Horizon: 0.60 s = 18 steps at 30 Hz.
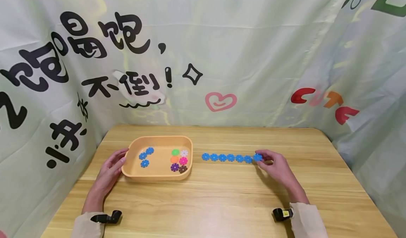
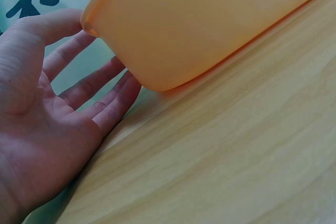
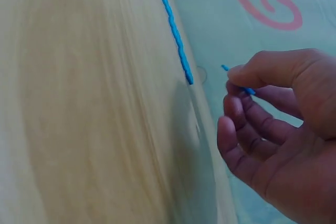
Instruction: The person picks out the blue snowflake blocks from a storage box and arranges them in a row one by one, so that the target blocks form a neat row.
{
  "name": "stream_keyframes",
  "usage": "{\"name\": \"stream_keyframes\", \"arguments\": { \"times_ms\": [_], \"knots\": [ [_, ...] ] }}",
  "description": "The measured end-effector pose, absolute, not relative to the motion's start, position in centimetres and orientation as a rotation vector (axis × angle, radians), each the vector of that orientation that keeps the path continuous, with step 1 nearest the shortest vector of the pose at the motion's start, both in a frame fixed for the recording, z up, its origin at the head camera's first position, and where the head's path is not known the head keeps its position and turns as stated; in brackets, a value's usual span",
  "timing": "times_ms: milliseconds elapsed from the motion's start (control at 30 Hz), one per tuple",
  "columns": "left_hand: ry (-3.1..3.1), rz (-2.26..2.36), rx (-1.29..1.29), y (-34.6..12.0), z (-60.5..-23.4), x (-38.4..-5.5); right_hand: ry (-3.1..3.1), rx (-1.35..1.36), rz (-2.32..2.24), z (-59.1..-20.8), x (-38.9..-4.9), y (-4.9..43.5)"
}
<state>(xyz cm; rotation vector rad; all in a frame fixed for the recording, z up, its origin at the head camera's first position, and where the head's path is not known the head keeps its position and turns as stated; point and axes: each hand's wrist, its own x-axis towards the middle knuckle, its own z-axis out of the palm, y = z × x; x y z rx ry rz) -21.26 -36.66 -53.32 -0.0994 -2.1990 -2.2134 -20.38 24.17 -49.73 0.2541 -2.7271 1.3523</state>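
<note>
My right hand (image 1: 275, 166) pinches a blue toothed plastic disc (image 1: 257, 157) between thumb and fingertips. In the right wrist view that blue disc (image 3: 250, 91) is seen edge-on, above the table. Beside it, a row of several matching blue discs (image 1: 222, 157) lies on the table, running left toward the tray. My left hand (image 1: 109, 169) rests at the left end of the orange tray (image 1: 157, 177). In the left wrist view, the thumb is at the tray's rim (image 2: 90, 24) and the relaxed fingers (image 2: 116, 107) lie against its outer wall.
Inside the tray, a few blue discs (image 1: 144, 163) lie to the left. Green, orange, pink, purple and brown discs (image 1: 174, 167) cluster at its right end. The wooden table (image 1: 203, 202) meets a printed curtain (image 1: 253, 62) at the back and sides.
</note>
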Motion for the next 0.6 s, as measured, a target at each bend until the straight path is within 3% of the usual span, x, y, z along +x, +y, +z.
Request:
{"name": "stream_keyframes", "arguments": {
  "times_ms": [600],
  "knots": [
    [-2.19,-2.235,-0.095,-36.6,-53.1,-21.1,-2.823,0.273,1.229,-50.9,-21.2,24.8]
  ]
}}
